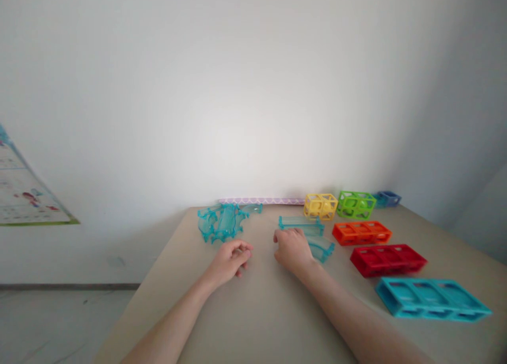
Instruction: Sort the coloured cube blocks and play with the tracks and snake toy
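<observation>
My left hand (pixel 231 259) hovers or rests over the table's middle, its fingers loosely curled, thumb apart, and nothing visible in it. Just beyond it lies a pile of clear teal toy track pieces (pixel 226 221). My right hand (pixel 292 249) is closed, with its fingers bent downward; whatever they hold, if anything, is hidden under the hand. A straight clear teal track piece (pixel 301 222) lies right behind that hand. Partly covered by the same hand, a curved clear teal track piece (pixel 321 250) shows at its right side.
Along the right stand open-frame blocks: yellow (pixel 320 206), green (pixel 356 204), orange (pixel 362 232), red (pixel 388 259), teal (pixel 433 299) and blue (pixel 390 198). A purple patterned strip (pixel 273 201) runs along the table's (pixel 237 322) back edge at the wall. A poster (pixel 29 189) hangs left.
</observation>
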A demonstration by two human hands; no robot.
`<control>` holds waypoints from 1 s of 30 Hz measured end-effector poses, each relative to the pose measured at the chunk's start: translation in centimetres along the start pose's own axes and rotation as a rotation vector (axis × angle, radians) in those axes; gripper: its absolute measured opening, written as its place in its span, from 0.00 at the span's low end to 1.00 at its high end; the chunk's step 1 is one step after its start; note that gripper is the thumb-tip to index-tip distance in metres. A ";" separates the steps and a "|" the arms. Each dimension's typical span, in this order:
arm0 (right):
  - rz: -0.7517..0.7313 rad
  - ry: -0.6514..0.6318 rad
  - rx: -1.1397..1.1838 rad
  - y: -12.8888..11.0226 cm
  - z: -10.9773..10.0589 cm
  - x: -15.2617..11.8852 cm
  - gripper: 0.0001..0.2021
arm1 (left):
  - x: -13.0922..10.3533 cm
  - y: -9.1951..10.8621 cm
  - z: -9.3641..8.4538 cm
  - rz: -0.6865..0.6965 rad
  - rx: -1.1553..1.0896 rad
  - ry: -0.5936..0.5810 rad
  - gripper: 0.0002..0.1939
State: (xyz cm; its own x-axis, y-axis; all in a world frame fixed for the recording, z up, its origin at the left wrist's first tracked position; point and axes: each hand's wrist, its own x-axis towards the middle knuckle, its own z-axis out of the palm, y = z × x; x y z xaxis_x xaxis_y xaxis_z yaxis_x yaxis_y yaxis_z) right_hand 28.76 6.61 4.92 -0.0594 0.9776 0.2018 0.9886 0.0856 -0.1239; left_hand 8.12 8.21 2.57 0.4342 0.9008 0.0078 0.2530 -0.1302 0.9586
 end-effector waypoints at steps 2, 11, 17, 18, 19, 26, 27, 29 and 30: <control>-0.009 0.007 0.013 0.2 -0.1 0.0 0.14 | 0.0 0.0 0.1 0.024 0.007 0.005 0.15; -0.243 0.072 0.190 -2.1 0.2 -1.0 0.18 | 0.7 -0.4 -2.6 0.392 0.363 0.643 0.14; -0.364 0.021 0.294 -3.7 1.9 -1.3 0.13 | 1.6 -1.8 -3.7 0.181 0.610 0.573 0.18; -0.374 0.019 0.306 -3.7 2.0 -1.3 0.13 | 1.6 -1.9 -3.7 0.161 0.640 0.566 0.16; -0.381 0.019 0.318 -3.6 2.1 -1.3 0.13 | 1.7 -2.0 -3.7 0.149 0.662 0.567 0.14; -0.380 0.030 0.386 -3.2 2.4 -1.1 0.13 | 1.4 -2.0 -3.8 0.081 0.420 0.603 0.09; -0.379 0.033 0.396 -3.2 2.4 -1.1 0.13 | 1.4 -2.0 -3.8 0.070 0.357 0.603 0.10; -0.375 0.041 0.417 -3.2 2.5 -1.2 0.13 | 1.5 -1.9 -3.7 0.053 0.272 0.614 0.12; -0.372 0.047 0.430 -3.2 2.5 -1.2 0.14 | 1.6 -1.8 -3.6 0.049 0.240 0.624 0.13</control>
State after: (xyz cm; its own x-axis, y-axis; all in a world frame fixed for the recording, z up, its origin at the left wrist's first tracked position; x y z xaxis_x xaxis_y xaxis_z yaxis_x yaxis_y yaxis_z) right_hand 25.30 5.62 2.63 -0.3765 0.8581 0.3492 0.7566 0.5023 -0.4187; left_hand 5.28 11.36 1.90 -0.1132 0.9528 0.2816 0.4625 -0.2003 0.8637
